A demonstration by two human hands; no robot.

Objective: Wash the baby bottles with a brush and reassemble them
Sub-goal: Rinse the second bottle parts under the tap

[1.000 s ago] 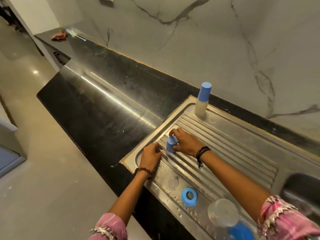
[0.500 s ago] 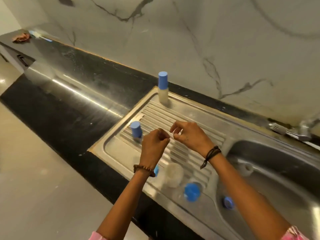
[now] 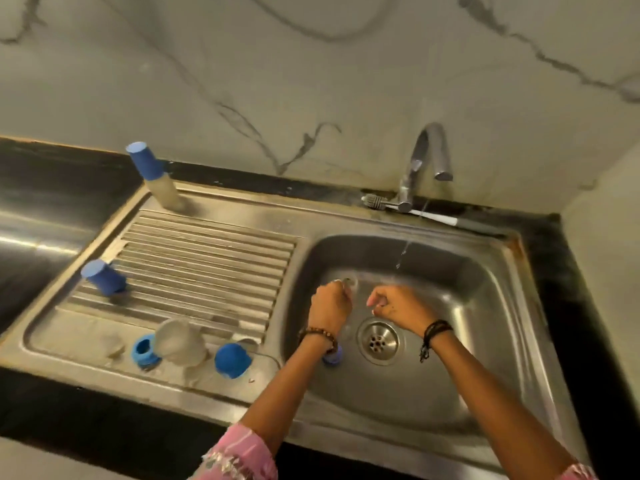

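Now, w/ left hand (image 3: pixel 330 301) pinching a small clear part (image 3: pixel 347 283) over the basin (image 3: pixel 485 289) and right hand (image 3: pixel 398 304) curled, seemingly empty, shift both under the tap (image 3: pixel 427 154) trickle; bottle (image 3: pixel 156 178) stands on drainer (image 3: pixel 207 258).

Pink patterned sleeves (image 3: pixel 239 455), brown bead bracelet (image 3: pixel 318 336), black wrist cords (image 3: pixel 434 332)

Ribbed steel drainboard (image 3: pixel 207 258) left, steel sink basin (image 3: pixel 460 341) right. Tall capped baby bottle (image 3: pixel 157 181) at drainboard's far-left corner. Blue cap (image 3: pixel 103 278) on left edge. Blue ring (image 3: pixel 144 351), clear dome (image 3: pixel 178 342), blue lid (image 3: pixel 231 360) along near edge. Chrome tap (image 3: pixel 424 161) behind basin.
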